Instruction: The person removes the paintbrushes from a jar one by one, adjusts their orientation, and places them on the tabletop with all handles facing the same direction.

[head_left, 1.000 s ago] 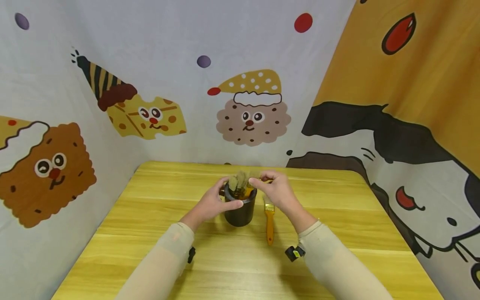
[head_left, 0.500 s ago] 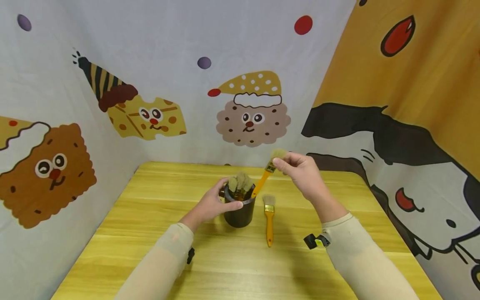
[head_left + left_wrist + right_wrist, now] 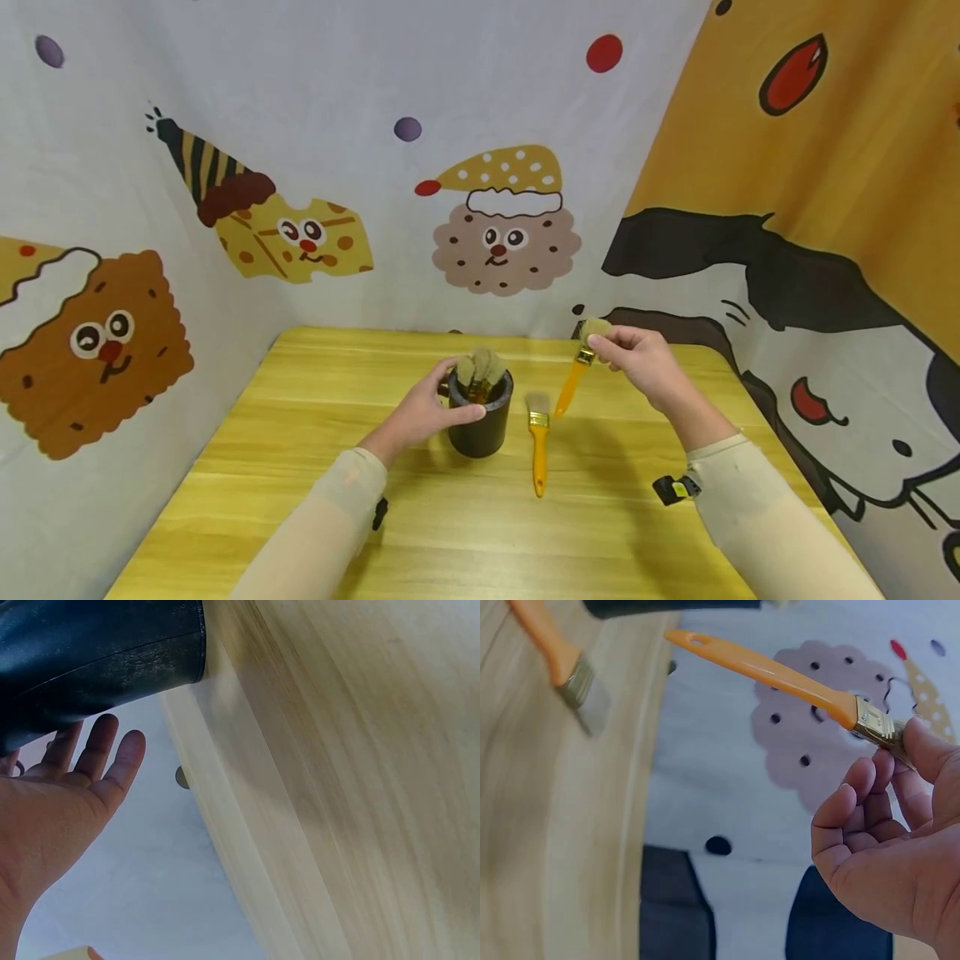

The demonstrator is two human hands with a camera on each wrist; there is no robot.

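A black mug [image 3: 477, 435] stands upright on the table, with the bristle heads of several paintbrushes [image 3: 481, 367] poking above its rim. My left hand [image 3: 422, 412] grips the mug's upper part from the left, thumb over the near rim. In the left wrist view, some of its fingers [image 3: 116, 769] extend beneath the mug's dark side. My right hand [image 3: 647, 367] pinches a flat paintbrush [image 3: 572, 385] near its bristles, its orange handle slanting down over the table. The right wrist view shows the metal ferrule [image 3: 875, 724] beside the thumb. Another orange-handled paintbrush [image 3: 539, 454] lies right of the mug, bristles pointing away.
The wooden table [image 3: 300, 500] meets a printed cloth backdrop [image 3: 322, 108] at its far edge. Cloth with cartoon figures also hangs along the left and right sides.
My right hand has drawn a paintbrush up out of the mug and carried it rightward, past the lying brush. My left hand stays on the mug.
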